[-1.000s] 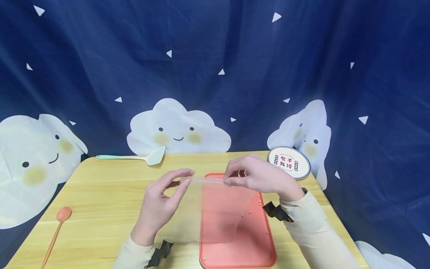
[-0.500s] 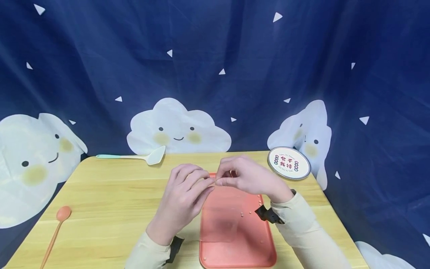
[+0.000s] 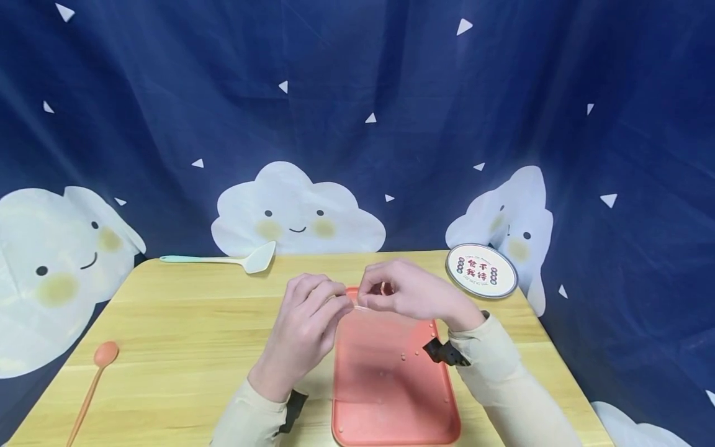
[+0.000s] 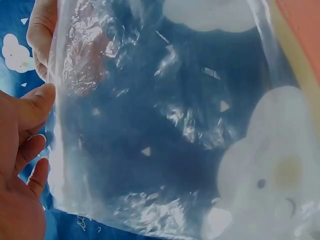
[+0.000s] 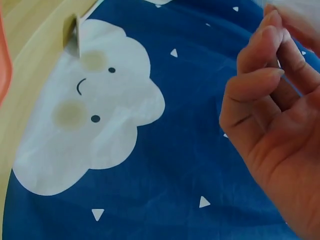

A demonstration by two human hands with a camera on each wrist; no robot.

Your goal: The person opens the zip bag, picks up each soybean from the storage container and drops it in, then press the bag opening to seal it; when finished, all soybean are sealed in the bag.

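Observation:
A clear plastic bag (image 4: 150, 125) hangs upright from both hands and fills most of the left wrist view. It is nearly see-through in the head view, over the coral tray (image 3: 410, 428). My left hand (image 3: 304, 332) pinches the bag's top edge between thumb and fingers. Close beside it, my right hand (image 3: 410, 293) pinches the same edge, its fingertips almost meeting the left ones. In the right wrist view, the right hand (image 5: 272, 105) has its fingers bent, and only a bit of the bag shows in the corner. Small round beads (image 3: 403, 356) lie on the tray.
An orange spoon (image 3: 106, 355) lies at the left of the wooden table (image 3: 184, 347). A white spatula with a mint handle (image 3: 258, 259) rests along the back edge. An oval sign (image 3: 481, 271) stands at the back right, before a blue curtain (image 3: 357, 81).
My left hand has moved right along the bag's top edge, from well apart to beside the right hand. The right hand has shifted slightly left and keeps its pinch.

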